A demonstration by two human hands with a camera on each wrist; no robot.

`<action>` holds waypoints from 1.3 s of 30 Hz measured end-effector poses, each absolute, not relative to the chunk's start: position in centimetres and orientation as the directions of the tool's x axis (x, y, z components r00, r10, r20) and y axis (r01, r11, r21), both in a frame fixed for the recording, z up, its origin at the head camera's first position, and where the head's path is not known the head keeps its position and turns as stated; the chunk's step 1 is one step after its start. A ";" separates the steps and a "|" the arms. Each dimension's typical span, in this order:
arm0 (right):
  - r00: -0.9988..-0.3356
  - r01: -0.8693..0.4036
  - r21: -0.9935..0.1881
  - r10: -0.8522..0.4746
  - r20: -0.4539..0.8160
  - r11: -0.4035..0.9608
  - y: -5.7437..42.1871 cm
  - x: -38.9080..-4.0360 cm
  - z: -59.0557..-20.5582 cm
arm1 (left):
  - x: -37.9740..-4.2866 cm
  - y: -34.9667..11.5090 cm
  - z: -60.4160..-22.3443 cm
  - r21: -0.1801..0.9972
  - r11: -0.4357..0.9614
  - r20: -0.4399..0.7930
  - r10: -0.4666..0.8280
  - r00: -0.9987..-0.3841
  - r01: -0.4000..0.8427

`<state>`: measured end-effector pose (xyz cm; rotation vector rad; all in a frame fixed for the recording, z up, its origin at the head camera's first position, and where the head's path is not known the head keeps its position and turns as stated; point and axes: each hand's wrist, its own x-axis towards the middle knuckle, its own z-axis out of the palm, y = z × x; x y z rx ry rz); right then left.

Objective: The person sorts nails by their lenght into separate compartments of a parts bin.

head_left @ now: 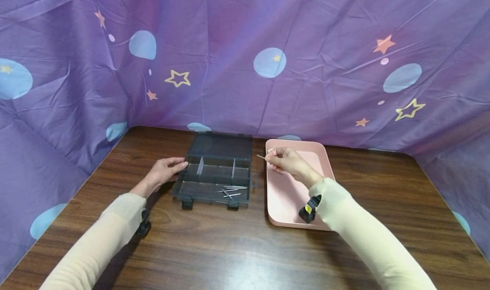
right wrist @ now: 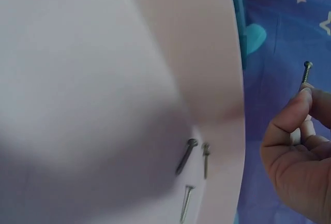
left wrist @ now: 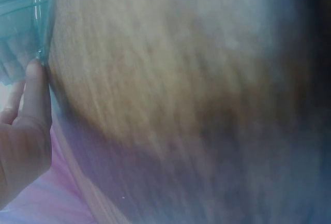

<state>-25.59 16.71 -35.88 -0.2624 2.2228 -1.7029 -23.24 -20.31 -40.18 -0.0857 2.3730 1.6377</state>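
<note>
2 hands — right pinching 1 screw.

This looks a draped booth. Purple star-printed fabric walls in a brown wood-grain table far, left and right.

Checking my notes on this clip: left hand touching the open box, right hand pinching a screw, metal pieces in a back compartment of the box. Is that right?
Not quite: the head view shows the metal pieces in the long front compartment. The rest stands: the left hand touches the open box, and the right hand pinches a screw.
</note>
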 end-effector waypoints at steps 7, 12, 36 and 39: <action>-0.924 0.058 -0.958 -0.349 -0.158 0.280 15.2 -25.6 -35.6 | -23.2 -20.4 -40.1 0.910 0.372 -0.237 0.100 -0.966 -0.185; -0.924 0.022 -0.931 -0.348 -0.158 0.366 14.1 -25.5 -35.7 | -23.3 -20.4 -40.2 0.910 0.374 -0.232 0.100 -0.968 -0.180; -0.913 -0.063 -0.873 -0.381 -0.146 0.484 11.5 -25.5 -36.7 | -23.2 -20.1 -40.1 0.915 0.360 -0.231 0.091 -0.969 -0.184; -0.914 -0.055 -0.871 -0.375 -0.153 0.488 11.4 -25.5 -36.7 | -23.2 -20.2 -40.1 0.915 0.361 -0.230 0.091 -0.969 -0.183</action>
